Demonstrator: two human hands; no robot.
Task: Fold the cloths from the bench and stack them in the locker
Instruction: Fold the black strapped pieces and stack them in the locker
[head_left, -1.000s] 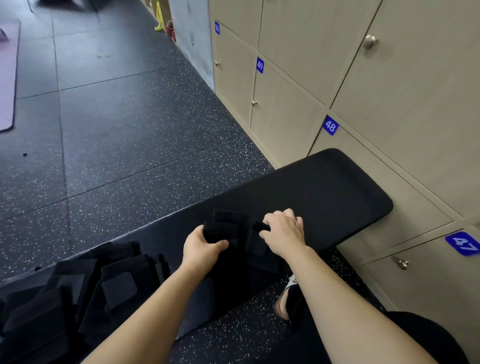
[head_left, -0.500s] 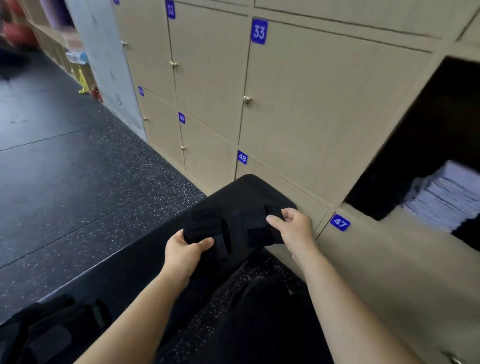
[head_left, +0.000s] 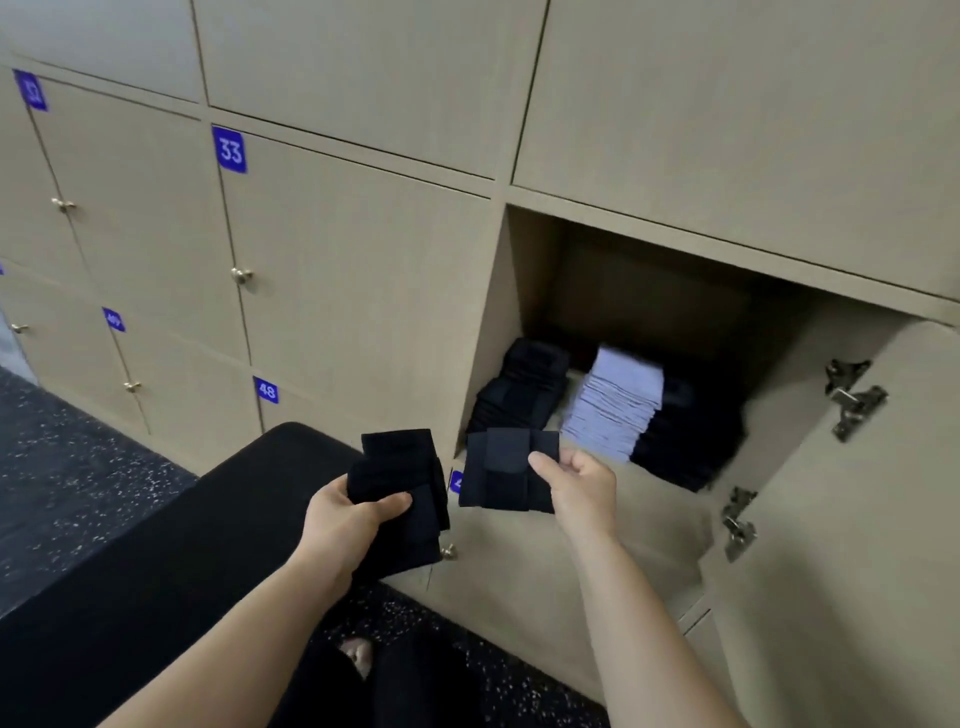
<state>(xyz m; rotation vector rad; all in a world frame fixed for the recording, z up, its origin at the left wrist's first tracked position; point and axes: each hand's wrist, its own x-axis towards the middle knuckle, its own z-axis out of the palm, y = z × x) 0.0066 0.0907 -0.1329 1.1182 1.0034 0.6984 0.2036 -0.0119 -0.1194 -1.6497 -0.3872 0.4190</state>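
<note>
Tabletop: the long black padded tabletop (head_left: 171, 545) fills the lower left of the frame.
Left hand: the left hand (head_left: 348, 525), lower centre, grips a folded black fabric cloth (head_left: 402, 483), thumb across its front. It holds the cloth over the tabletop's end, likely waiting its turn.
Right hand: the right hand (head_left: 576, 491) pinches a second folded black cloth (head_left: 504, 475) by its right edge. The cloth is held flat, probably so the fold stays in.
Locker: the open beige wooden locker (head_left: 524, 291) sits right of centre. Its hinged door (head_left: 857, 545) is swung out at the right edge, leaving the mouth free.
Stacks: inside are a black folded stack (head_left: 522, 387), a pale lilac stack (head_left: 615, 402) beside it, and a further dark stack (head_left: 685, 447).
Aim: the second cloth hangs just before the black stack, apparently to keep like colours together.
</note>
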